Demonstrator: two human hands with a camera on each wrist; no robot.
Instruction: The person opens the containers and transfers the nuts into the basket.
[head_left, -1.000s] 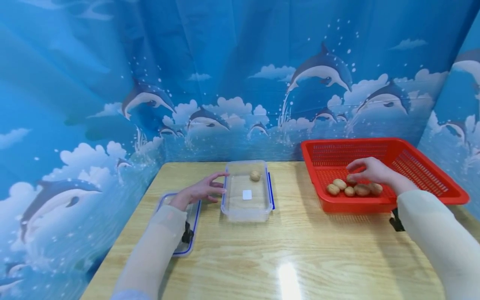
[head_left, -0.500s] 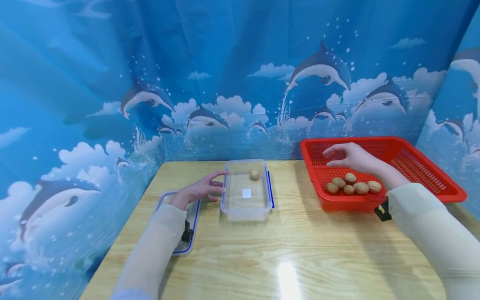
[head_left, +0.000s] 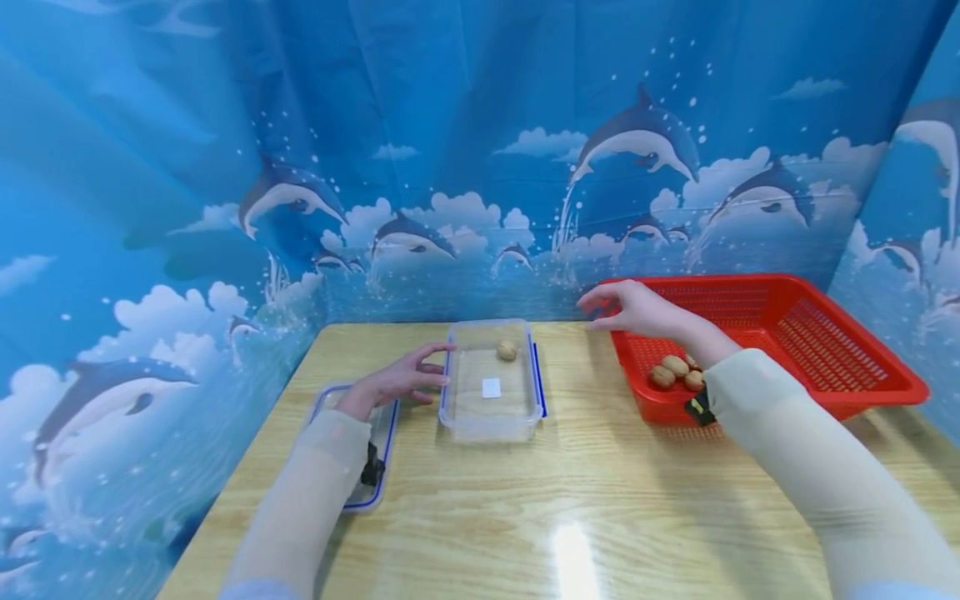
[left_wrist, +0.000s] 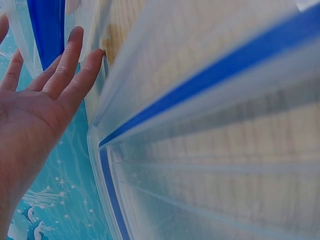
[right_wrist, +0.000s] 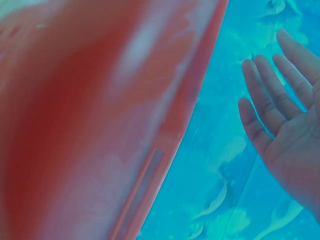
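Observation:
My left hand (head_left: 405,377) has loosely spread fingers, with fingertips right at the left rim of a clear plastic box (head_left: 480,421). One walnut (head_left: 507,350) lies in the back right of that box, near a small white square (head_left: 491,388) on its bottom. My right hand (head_left: 637,310) is over the left rim of a red plastic basket (head_left: 862,358). In the right wrist view the palm and relaxed fingers of the right hand (right_wrist: 287,110) show with nothing in them. Several walnuts (head_left: 675,365) lie at the basket's front left, partly hidden behind the right wrist.
A blue-edged clear lid or shallow box (head_left: 363,500) lies under my left forearm. A blue strip (head_left: 541,379) runs along the clear box's right side. The wooden table (head_left: 465,517) meets a dolphin-print curtain (head_left: 465,167) at the back.
My right hand has risen from above the walnuts and moved left to the basket's left rim, uncovering and then partly covering the walnuts. My left hand has stayed at the clear box.

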